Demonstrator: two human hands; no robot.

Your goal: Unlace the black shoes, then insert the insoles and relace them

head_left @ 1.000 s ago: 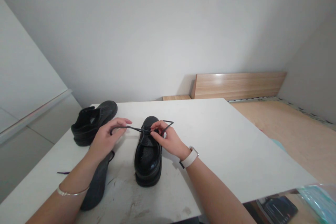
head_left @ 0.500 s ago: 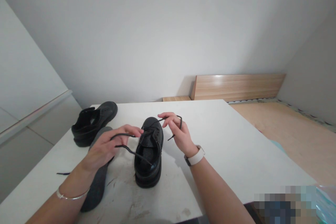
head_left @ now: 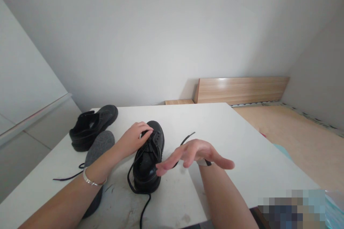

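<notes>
A black lace-up shoe (head_left: 147, 171) stands on the white table (head_left: 172, 204), its toe pointing away from me. My left hand (head_left: 135, 137) rests on the shoe's left side near the eyelets, fingers pressed together at the laces; what they hold is too small to make out. My right hand (head_left: 195, 154) is raised to the right of the shoe with its fingers spread. One black lace (head_left: 145, 207) trails past the heel towards the table's front edge. Another lace end (head_left: 188, 137) sticks out behind my right hand.
A second black shoe (head_left: 92, 127) stands at the table's far left. A grey insole (head_left: 103, 145) lies partly under my left forearm, near a loose lace end (head_left: 64, 179). A wooden headboard (head_left: 242, 89) and a bed base (head_left: 290, 128) are beyond the right side.
My left hand has let go of the long lace and moved onto the shoe. My right hand has come nearer, turned and opened. The lace has dropped beside the shoe's heel.
</notes>
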